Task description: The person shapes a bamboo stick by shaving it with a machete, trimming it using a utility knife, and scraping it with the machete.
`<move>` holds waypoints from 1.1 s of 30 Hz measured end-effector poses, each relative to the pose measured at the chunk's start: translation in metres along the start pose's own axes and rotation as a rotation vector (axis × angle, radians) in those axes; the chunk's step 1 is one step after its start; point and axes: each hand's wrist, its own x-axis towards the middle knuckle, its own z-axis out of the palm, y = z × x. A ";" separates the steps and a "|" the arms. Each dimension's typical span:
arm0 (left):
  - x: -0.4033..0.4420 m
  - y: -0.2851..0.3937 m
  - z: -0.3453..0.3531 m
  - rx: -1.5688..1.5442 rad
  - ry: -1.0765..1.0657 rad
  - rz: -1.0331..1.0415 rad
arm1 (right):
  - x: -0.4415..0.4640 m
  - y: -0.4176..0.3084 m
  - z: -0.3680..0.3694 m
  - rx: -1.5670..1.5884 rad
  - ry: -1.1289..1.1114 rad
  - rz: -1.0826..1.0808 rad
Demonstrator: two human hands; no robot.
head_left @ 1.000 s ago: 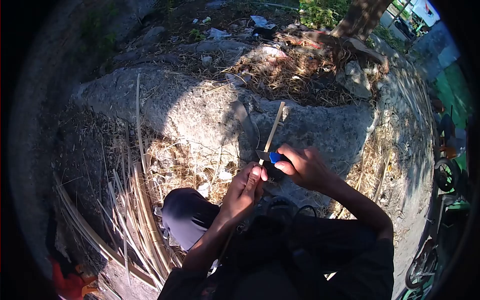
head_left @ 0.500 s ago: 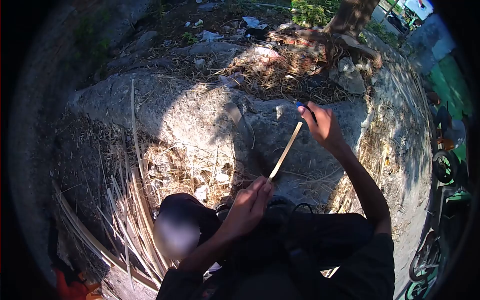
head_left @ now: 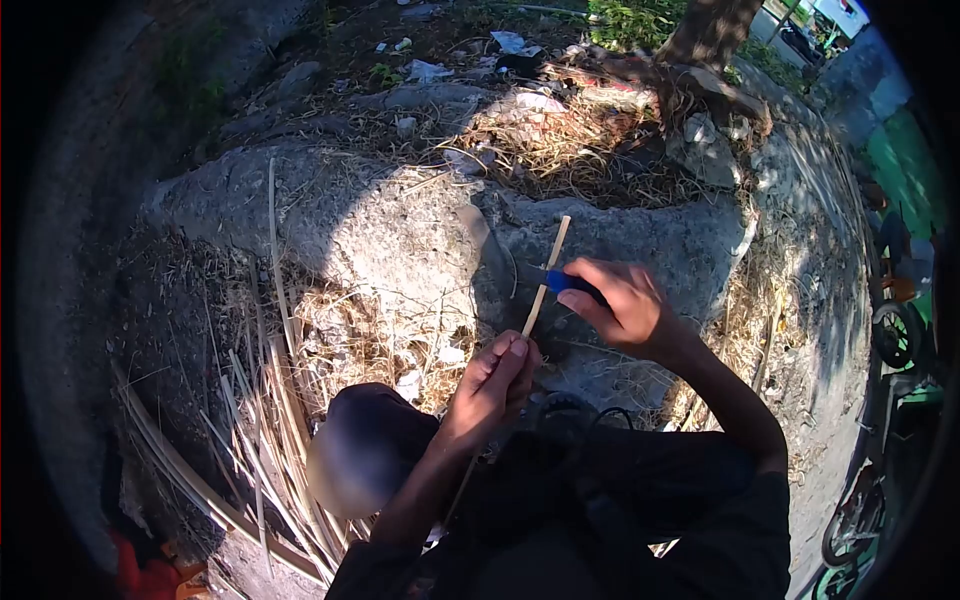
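Note:
My left hand (head_left: 490, 385) is closed around the lower end of a thin, pale bamboo strip (head_left: 535, 310), which slants upward away from me. In my right hand (head_left: 628, 308) is a blue-handled knife (head_left: 558, 282), gripped between thumb and fingers. The front of its handle lies against or just beside the strip, a little above the strip's midpoint. A faint blade seems to cross the strip there, but it is too small to make out well. My left fingers hide the strip's lower end.
A bundle of long split bamboo strips (head_left: 285, 440) lies to the left by my knee. Ahead runs a rough stone ledge (head_left: 400, 235), with dry shavings (head_left: 570, 130) and litter behind it. A tree trunk (head_left: 710, 35) stands at the back right; a wheel (head_left: 895, 335) shows far right.
My right hand has come down and left, bringing the blue-handled knife to the strip. My left hand and the strip have shifted slightly up and left.

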 end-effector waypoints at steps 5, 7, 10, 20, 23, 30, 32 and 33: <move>-0.001 -0.004 0.005 0.139 0.044 0.170 | -0.008 -0.003 0.011 -0.013 0.036 -0.069; -0.001 -0.002 0.005 0.149 0.073 0.152 | -0.010 -0.002 0.014 -0.020 0.028 -0.092; 0.000 -0.003 0.003 0.245 0.127 0.176 | -0.014 -0.006 0.016 -0.051 -0.012 -0.114; 0.003 -0.013 0.002 0.467 0.218 0.369 | -0.018 0.001 0.026 0.013 -0.062 -0.042; 0.003 -0.019 0.001 0.528 0.266 0.396 | -0.015 -0.004 0.023 0.014 -0.110 0.007; -0.002 -0.009 0.002 0.461 0.252 0.334 | -0.011 -0.005 0.028 0.005 -0.027 -0.033; -0.004 -0.005 0.003 0.418 0.251 0.265 | -0.011 -0.004 0.031 0.005 0.017 -0.050; -0.004 -0.006 0.003 0.417 0.250 0.265 | -0.011 -0.003 0.032 0.004 0.017 -0.050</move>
